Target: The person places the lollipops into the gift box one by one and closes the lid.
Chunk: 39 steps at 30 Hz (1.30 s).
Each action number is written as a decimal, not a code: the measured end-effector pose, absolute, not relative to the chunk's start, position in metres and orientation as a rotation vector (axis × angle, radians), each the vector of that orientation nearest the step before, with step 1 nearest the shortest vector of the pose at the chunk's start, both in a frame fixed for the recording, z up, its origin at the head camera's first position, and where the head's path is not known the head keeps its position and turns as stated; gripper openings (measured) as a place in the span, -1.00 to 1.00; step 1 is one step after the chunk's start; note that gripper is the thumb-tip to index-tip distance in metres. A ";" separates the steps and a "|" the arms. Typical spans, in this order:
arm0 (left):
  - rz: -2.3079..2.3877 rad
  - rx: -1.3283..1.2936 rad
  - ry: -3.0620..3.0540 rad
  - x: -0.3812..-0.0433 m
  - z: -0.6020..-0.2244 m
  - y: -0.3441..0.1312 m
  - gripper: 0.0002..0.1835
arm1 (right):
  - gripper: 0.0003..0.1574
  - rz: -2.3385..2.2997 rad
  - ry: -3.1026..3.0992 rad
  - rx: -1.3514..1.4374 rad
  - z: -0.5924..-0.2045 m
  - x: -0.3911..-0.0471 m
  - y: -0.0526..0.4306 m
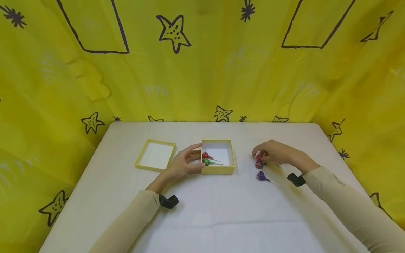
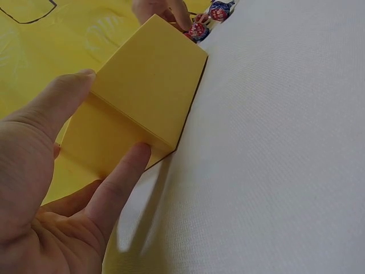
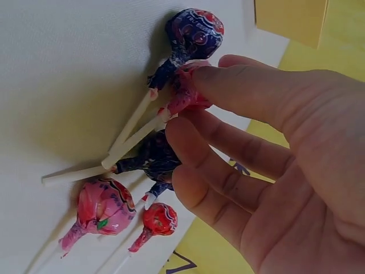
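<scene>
My left hand (image 1: 183,162) rests against the left wall of a shallow yellow box (image 1: 218,170). Its fingers are fairly straight, with the thumb at the near left corner; the left wrist view shows thumb and fingertips touching the yellow box wall (image 2: 151,80). Inside lie a red lollipop (image 1: 205,155) and a green lollipop (image 1: 206,161). To the right, my right hand (image 1: 278,152) pinches a pink lollipop (image 3: 185,88) between thumb and fingers. Beside it are a dark blue lollipop (image 3: 194,34), another pink lollipop (image 3: 105,208) and a small red lollipop (image 3: 161,220). Fingers partly hide another dark lollipop (image 3: 154,157).
A yellow-rimmed lid (image 1: 155,154), white inside, lies left of the box. Nearer me than the right hand lies a purple lollipop (image 1: 261,175). White cloth covers the table (image 1: 221,211), and a yellow patterned curtain (image 1: 199,77) hangs around it.
</scene>
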<state>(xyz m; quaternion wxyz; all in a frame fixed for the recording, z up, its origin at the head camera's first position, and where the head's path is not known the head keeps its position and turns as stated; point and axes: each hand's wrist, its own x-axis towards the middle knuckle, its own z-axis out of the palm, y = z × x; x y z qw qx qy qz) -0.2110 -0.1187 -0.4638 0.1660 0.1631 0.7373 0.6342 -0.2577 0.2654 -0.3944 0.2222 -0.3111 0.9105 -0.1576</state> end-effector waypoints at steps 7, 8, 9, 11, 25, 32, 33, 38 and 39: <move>1.802 0.468 2.099 -0.212 -0.464 -0.120 -0.11 | -0.80 -0.438 2.541 -0.906 -0.398 -0.258 0.267; 1.799 0.462 2.100 -0.211 -0.464 -0.120 -0.11 | -0.81 -0.441 2.542 -0.917 -0.399 -0.258 0.267; 1.796 0.458 2.104 -0.211 -0.464 -0.121 -0.11 | -0.82 -0.443 2.542 -0.923 -0.399 -0.258 0.267; 1.787 0.454 2.112 -0.211 -0.463 -0.121 -0.10 | -0.83 -0.450 2.545 -0.924 -0.400 -0.258 0.267; 1.821 0.465 2.073 -0.211 -0.462 -0.120 -0.10 | -0.80 -0.450 2.557 -0.936 -0.403 -0.258 0.269; 1.845 0.478 2.043 -0.210 -0.460 -0.118 -0.09 | -0.80 -0.471 2.562 -0.931 -0.402 -0.258 0.271; 1.842 0.477 2.045 -0.210 -0.460 -0.118 -0.09 | -0.80 -0.481 2.565 -0.918 -0.401 -0.258 0.271; 1.837 0.466 2.050 -0.210 -0.461 -0.119 -0.10 | -0.78 -0.610 2.562 -0.859 -0.395 -0.259 0.272; 1.835 0.463 2.053 -0.210 -0.461 -0.119 -0.10 | -0.77 -0.635 2.566 -0.854 -0.394 -0.259 0.272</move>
